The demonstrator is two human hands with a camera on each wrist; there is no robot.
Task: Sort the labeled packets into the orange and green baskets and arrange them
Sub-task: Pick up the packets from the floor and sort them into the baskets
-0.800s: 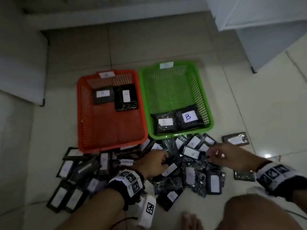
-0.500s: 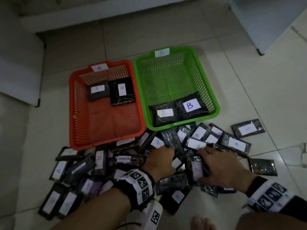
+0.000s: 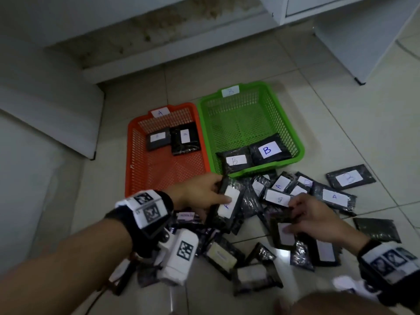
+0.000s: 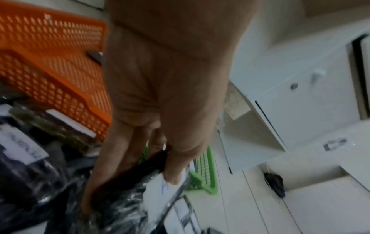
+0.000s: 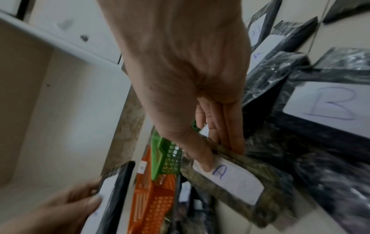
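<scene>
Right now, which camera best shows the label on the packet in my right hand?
The right wrist view: the thumb of the right hand pins the packet, its label reading A. The head view shows that label partly covered by fingers; the left wrist view misses it.

A home: tiled floor beside white cabinets.

Right hand: your right hand reached down, thumb pressed on the white label of an "A" packet, fingers behind its top edge.
Left hand: your left hand gripped a dark packet at lower left, its label letter unreadable.
Baskets: green basket and orange basket lay side by side, touching.
Neighbouring pile: a "B" packet lay at right among overlapping dark packets.
Background: white cabinet, blurred.
</scene>
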